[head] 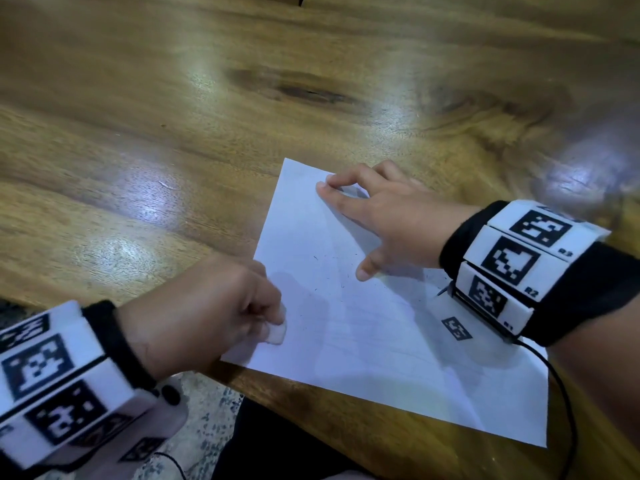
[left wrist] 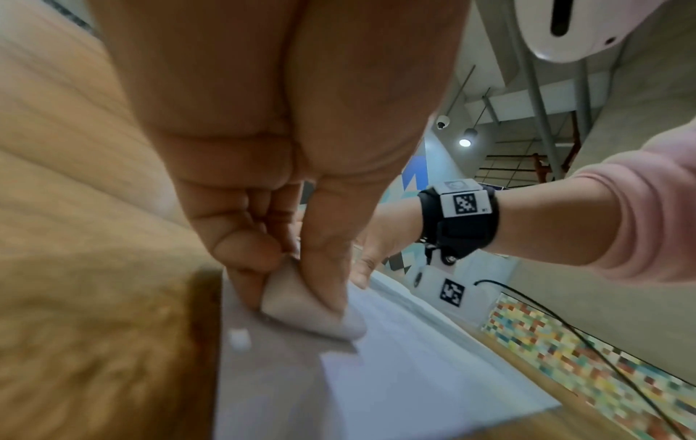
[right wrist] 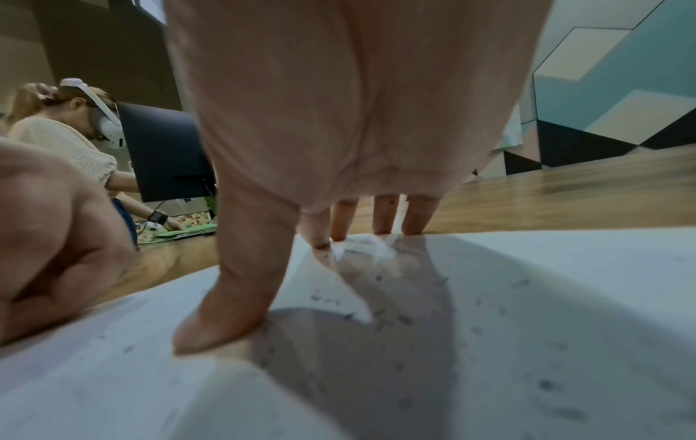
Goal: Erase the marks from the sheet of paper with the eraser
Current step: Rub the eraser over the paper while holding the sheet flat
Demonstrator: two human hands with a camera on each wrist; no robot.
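- The table [head: 207, 116] is glossy brown wood with dark grain streaks; its near edge runs across the bottom of the head view, with speckled floor [head: 204, 434] below it.
- The sheet [head: 363, 323] lies flat on the table at the near edge, turned at an angle, one corner pointing away toward the table's middle and its near left corner just at the table edge. It is white, with faint lines and small dark flecks scattered over its middle.
- The right hand [head: 388, 220] rests on the far part of the sheet, fingers spread and straight, tips and thumb pressing the paper down near its far corner. It holds nothing. In the right wrist view the thumb and three fingertips [right wrist: 384, 214] stand on the paper, the flecks lying round them.
- The left hand [head: 207, 306] sits at the sheet's left edge, near the table's near edge, fingers curled in.
- The wristbands [head: 519, 265] are black, one on each wrist, carrying white blocks with black square codes; a thin black cable [head: 568, 410] runs from the right one.
- The eraser [head: 277, 332] is a small white block pinched between the left thumb and fingers, its free end down on the sheet near the left edge. The left wrist view shows the thumb along one side and fingers on the other, clamped on it.
- A white crumb [left wrist: 239, 339] lies on the sheet just beside the eraser.
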